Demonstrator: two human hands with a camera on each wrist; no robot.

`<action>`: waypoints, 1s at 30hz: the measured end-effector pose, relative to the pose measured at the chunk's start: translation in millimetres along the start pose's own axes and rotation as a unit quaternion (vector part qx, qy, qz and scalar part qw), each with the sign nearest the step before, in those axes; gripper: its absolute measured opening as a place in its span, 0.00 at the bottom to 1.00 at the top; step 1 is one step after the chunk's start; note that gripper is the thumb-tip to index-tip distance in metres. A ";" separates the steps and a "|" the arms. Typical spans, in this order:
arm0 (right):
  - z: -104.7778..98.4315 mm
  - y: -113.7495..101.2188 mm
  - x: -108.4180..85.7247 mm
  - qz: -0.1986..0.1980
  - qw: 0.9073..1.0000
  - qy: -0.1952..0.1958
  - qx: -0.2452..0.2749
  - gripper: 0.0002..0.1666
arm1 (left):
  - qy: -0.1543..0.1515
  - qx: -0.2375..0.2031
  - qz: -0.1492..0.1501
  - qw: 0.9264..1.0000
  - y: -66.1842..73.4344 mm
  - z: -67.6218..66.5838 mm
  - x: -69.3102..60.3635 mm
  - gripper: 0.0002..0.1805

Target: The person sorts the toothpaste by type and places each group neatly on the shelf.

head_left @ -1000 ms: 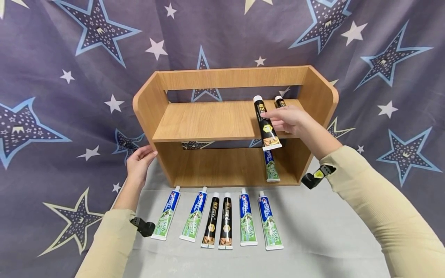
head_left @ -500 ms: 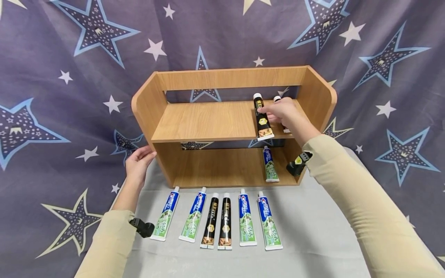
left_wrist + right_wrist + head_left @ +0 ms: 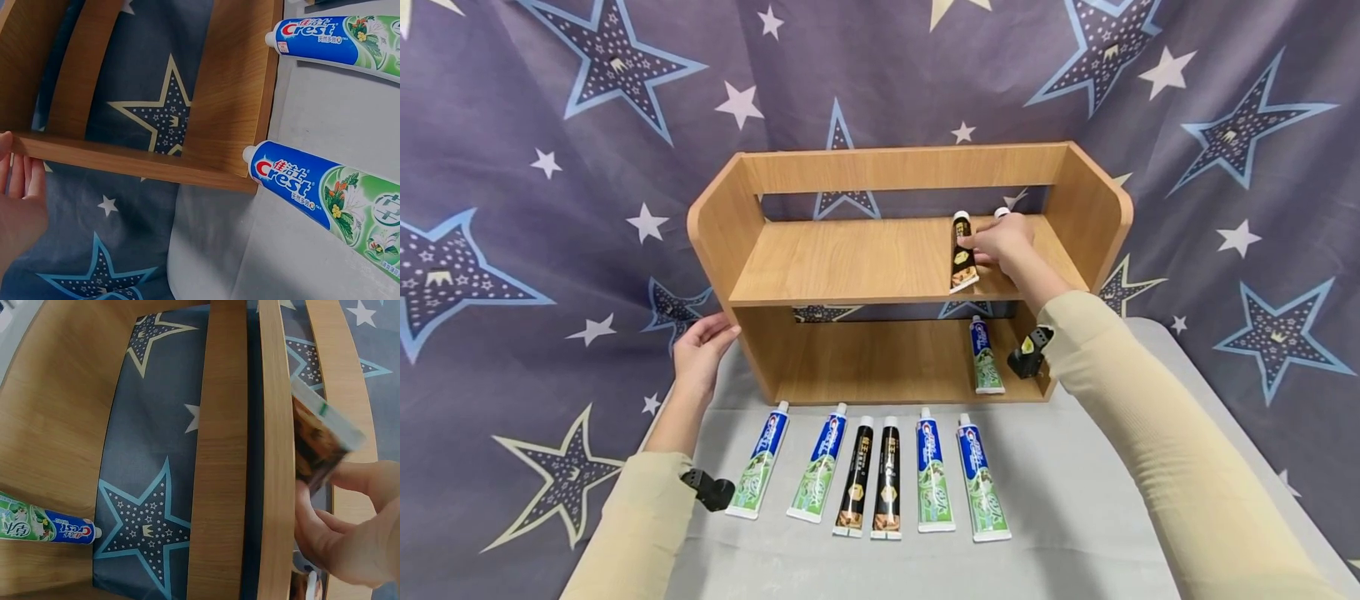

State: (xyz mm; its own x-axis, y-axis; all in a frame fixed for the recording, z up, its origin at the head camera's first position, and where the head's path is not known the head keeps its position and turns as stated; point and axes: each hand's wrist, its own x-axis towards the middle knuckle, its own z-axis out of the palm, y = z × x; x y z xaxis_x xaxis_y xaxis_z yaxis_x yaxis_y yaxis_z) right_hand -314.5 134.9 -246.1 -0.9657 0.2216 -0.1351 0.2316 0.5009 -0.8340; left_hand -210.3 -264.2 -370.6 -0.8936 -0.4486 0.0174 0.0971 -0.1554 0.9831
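Note:
My right hand (image 3: 1002, 242) holds a black toothpaste tube (image 3: 962, 258) between thumb and fingers over the upper shelf board, cap toward the back. The right wrist view shows the flat end of this tube (image 3: 319, 434), blurred, tilted above the board's front edge. Just right of it, another black tube (image 3: 1002, 212) is mostly hidden behind the hand. My left hand (image 3: 700, 354) touches the left side panel of the wooden shelf (image 3: 842, 262) from outside; its thumb lies at the panel's edge in the left wrist view. One blue-green Crest tube (image 3: 987, 357) lies on the lower board.
In front of the shelf, several tubes lie in a row on the grey tablecloth (image 3: 1045, 517): blue-green Crest tubes (image 3: 934, 475) at both sides and two black tubes (image 3: 887, 479) in the middle. A star-patterned curtain (image 3: 895, 75) hangs behind.
My right hand has carried the black tube back and down, from in front of the upper board to over it. My left hand keeps its place at the side panel.

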 end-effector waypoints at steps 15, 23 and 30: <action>0.3 0.7 -7.9 -0.083 0.990 0.014 -0.111 0.21 | -0.002 -0.010 0.005 1.000 -3.0 0.0 4.1 0.14; -3.6 4.1 -9.5 -0.135 0.978 0.038 -0.156 0.20 | -0.003 -0.013 0.004 1.000 -3.6 -1.6 6.3 0.14; -9.4 7.9 -17.1 -0.149 0.978 0.022 -0.142 0.24 | 0.000 -0.019 -0.004 1.000 -2.3 -0.2 4.1 0.14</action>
State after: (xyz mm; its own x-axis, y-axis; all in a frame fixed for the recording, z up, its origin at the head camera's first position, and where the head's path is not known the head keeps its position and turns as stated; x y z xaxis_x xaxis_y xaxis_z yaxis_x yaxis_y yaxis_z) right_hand -295.0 142.9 -245.3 -0.9908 0.0625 0.1202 -0.0308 0.7600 -0.6492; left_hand -214.1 -265.8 -372.8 -0.8940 -0.4480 0.0102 0.1072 -0.1917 0.9756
